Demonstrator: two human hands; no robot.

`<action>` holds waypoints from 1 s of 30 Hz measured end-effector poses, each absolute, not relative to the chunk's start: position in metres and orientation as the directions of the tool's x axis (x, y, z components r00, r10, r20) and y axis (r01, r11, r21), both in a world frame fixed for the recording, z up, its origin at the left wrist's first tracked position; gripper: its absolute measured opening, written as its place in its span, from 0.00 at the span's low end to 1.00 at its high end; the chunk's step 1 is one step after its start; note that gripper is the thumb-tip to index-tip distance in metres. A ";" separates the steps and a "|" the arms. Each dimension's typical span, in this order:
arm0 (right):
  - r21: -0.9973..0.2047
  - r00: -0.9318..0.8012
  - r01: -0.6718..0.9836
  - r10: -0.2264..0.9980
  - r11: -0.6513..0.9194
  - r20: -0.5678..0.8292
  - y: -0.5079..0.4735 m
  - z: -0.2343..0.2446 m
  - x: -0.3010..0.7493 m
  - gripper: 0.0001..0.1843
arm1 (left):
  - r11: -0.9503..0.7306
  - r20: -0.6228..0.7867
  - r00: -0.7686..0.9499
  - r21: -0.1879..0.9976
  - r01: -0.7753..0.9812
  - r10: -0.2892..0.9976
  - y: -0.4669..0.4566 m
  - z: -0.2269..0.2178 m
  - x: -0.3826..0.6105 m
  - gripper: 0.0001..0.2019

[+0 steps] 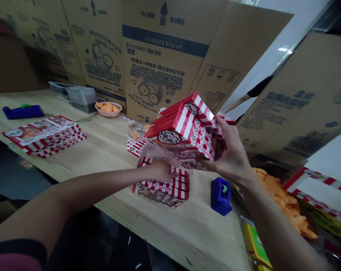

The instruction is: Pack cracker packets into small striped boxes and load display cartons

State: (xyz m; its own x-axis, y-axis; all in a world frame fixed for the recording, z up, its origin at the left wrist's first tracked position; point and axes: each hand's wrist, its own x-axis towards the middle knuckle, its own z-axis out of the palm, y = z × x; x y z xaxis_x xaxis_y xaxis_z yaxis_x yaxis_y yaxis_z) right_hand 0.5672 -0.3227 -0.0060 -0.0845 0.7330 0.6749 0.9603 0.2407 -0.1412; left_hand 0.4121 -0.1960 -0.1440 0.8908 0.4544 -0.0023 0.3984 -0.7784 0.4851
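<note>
Right hand point(233, 154) holds striped boxes point(189, 130) tilted, long axis unclear.

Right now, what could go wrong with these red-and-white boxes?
The right hand grips the raised, tilted stack at one end, so boxes might slip out. If they did, they could drop onto the left hand or the lower boxes. The blue tape dispenser beside the lower boxes might also get knocked.

Clear plastic trays point(82, 98) beside a pink bowl point(108, 113), cardboard cartons point(165, 56) behind
</note>
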 end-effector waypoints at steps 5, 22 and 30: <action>-0.163 -0.075 0.966 0.826 0.198 0.558 -0.280 -0.041 0.577 0.54 | -0.855 0.085 0.881 0.302 0.422 0.465 -0.226 -0.156 0.386 0.41; -0.460 -0.254 0.853 0.966 0.247 0.047 -0.217 -0.045 0.628 0.54 | -0.897 0.234 0.866 0.110 0.428 0.442 -0.243 -0.171 0.374 0.40; -0.260 -0.212 0.937 0.971 0.234 0.110 -0.226 -0.054 0.622 0.53 | -0.894 0.230 0.864 0.104 0.436 0.448 -0.245 -0.178 0.374 0.40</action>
